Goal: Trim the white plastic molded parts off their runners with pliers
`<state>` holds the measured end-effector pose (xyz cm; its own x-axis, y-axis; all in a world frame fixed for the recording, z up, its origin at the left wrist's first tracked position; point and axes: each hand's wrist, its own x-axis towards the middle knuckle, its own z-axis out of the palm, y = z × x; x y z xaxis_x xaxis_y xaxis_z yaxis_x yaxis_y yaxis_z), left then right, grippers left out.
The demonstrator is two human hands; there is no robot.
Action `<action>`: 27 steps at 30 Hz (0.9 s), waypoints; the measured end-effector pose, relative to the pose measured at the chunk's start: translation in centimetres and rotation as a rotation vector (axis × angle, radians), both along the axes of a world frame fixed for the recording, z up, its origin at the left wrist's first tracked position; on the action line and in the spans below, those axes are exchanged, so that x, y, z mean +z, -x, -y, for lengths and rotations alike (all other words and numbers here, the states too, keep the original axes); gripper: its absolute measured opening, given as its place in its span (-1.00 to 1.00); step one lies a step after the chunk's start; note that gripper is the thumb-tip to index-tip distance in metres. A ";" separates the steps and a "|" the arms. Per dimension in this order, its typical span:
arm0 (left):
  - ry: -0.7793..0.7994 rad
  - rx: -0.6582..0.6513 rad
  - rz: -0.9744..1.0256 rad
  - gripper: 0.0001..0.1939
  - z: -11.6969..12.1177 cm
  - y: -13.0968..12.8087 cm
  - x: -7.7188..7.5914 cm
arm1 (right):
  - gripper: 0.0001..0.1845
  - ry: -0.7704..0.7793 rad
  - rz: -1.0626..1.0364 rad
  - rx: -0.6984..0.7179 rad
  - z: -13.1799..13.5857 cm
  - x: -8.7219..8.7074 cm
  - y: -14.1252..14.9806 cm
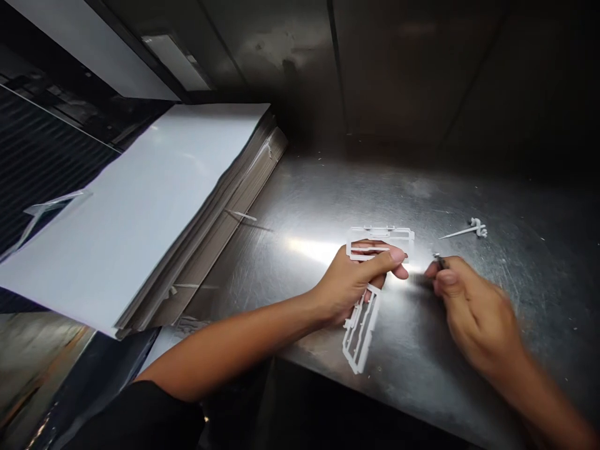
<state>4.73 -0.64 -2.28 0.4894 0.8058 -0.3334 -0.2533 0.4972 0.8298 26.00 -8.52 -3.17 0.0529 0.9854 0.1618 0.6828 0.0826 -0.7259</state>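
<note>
I read the bench top [319, 206] as stainless steel, brushed and scratched all over, glossy where the light hit. The wall panels [422, 75] behind it looked like the same kind of metal, but darker, duller and smudged. The white plastic frame [360, 331] looked smooth and matt, and so did the small white plastic piece [475, 229]. The small dark bit [439, 261] might have been metal, too blurred for me to be sure. The stacked sheets [131, 212] had a smooth, faintly glossy white top, with rough grey-brown paperboard edges [234, 212]. The clear plastic film [51, 209] looked shiny. The sleeve [135, 419] looked like matt black cloth.
</note>
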 end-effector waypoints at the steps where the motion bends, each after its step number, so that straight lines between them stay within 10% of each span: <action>1: 0.049 -0.017 0.060 -0.50 -0.3 0.1 0.0 | -0.40 -0.053 0.064 -0.066 -0.3 0.0 -0.8; 6: 0.274 -0.122 0.324 -0.39 -1.5 0.7 0.6 | -0.15 -0.007 0.531 -0.412 -2.4 -0.3 -4.8; 13: 0.349 -0.225 0.388 -0.32 -1.6 1.1 1.4 | -0.29 0.318 0.749 -0.398 -3.8 -1.5 -6.7; 22: -0.191 -0.142 -0.005 -0.44 0.0 1.2 0.4 | -0.70 0.242 0.576 -0.366 -3.5 -0.5 -5.5; 27: -0.243 -0.196 -0.036 -0.52 0.3 1.3 0.2 | -0.70 0.243 0.565 -0.292 -3.4 0.1 -5.3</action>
